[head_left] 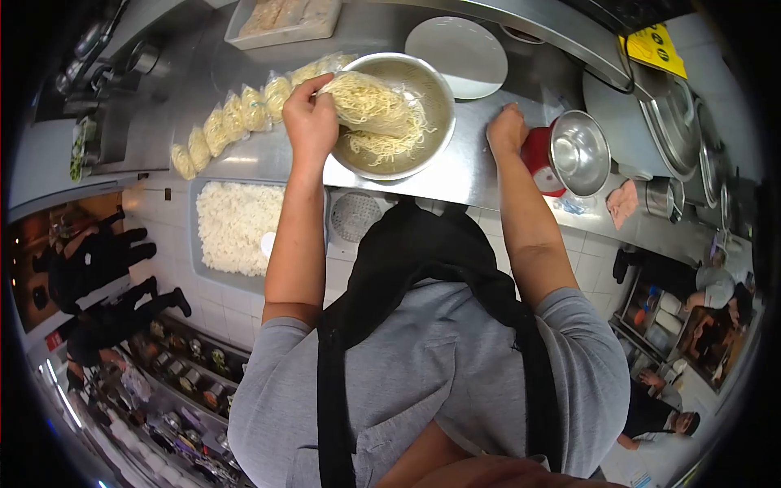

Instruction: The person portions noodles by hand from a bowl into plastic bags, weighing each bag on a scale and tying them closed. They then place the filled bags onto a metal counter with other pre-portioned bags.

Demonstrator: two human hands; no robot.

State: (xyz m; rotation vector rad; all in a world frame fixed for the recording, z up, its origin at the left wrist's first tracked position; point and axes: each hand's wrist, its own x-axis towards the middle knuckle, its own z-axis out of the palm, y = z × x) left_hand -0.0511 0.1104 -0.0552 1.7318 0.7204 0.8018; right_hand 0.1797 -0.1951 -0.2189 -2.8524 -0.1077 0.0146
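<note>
Pale noodles in a clear plastic bag (366,102) are tipped over a round metal bowl (441,134), and loose strands lie inside it. The bag's upper left end is gripped by my left hand (313,118), its fingers closed. My right hand (508,130) is closed near the counter's front edge, between the bowl and a red container (538,159); what it holds, if anything, is too small to make out. Several bagged noodle portions (232,118) form a row left of the bowl.
Behind the bowl is a grey plate (457,57). A tub of white rice (236,228) sits below the counter (260,154) at left. A small metal bowl (580,153), a pink cloth (622,203) and large pots are at right. Other people stand at both sides.
</note>
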